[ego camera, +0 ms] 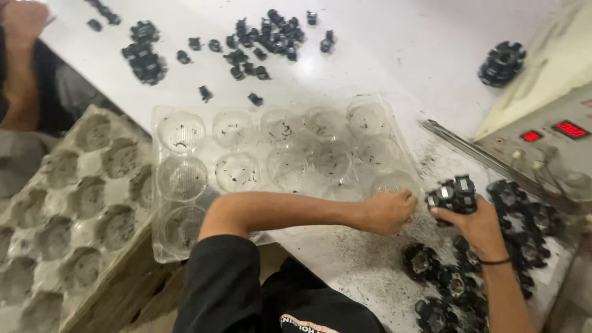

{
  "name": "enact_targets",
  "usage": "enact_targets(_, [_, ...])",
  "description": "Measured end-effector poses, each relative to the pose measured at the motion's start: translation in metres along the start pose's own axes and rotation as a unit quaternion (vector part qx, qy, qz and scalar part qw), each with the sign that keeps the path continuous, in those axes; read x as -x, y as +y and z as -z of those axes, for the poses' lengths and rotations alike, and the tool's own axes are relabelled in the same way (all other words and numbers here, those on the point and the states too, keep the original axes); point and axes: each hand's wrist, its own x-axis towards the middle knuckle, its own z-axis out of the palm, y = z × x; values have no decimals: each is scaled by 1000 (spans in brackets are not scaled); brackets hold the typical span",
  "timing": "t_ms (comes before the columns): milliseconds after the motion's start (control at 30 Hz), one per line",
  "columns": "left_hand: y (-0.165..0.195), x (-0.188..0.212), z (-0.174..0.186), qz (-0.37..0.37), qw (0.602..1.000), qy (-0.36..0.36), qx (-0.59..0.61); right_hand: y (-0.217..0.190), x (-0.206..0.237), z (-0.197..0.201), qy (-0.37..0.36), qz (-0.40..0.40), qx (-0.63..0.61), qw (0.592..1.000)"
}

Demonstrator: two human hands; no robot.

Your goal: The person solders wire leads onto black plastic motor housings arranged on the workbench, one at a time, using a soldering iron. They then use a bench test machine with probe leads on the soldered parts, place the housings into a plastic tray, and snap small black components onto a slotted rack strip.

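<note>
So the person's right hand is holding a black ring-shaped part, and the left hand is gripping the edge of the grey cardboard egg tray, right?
Not quite. In the head view the right hand does hold a black ring-shaped part, but the left hand rests at the edge of the clear plastic tray. The grey cardboard egg tray lies apart, further to the left, untouched.

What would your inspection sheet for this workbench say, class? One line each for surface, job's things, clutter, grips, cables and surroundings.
Surface: white table, dusted with dark specks near the hands.
Job's things: right hand holds a black part; left hand, fist closed, rests at the edge of the clear tray, whose cups hold only dark bits.
Clutter: small black pieces scattered at the far side; more black parts heaped by the right hand.
Grips: both bare hands; no tool.
Cables: thin wires at the machine.
Surroundings: grey machine with red displays, right; pulp tray, left; another person's arm, far left.
</note>
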Motion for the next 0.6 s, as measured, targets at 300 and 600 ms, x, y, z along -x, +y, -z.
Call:
enact_targets(300, [18, 39, -103, -157, 967, -12, -200, -15, -30, -41, 79, 224, 153, 959])
enact_targets(600, [27, 51, -184, -156, 966, 197, -60, -7, -118, -66, -26, 325, 299, 897])
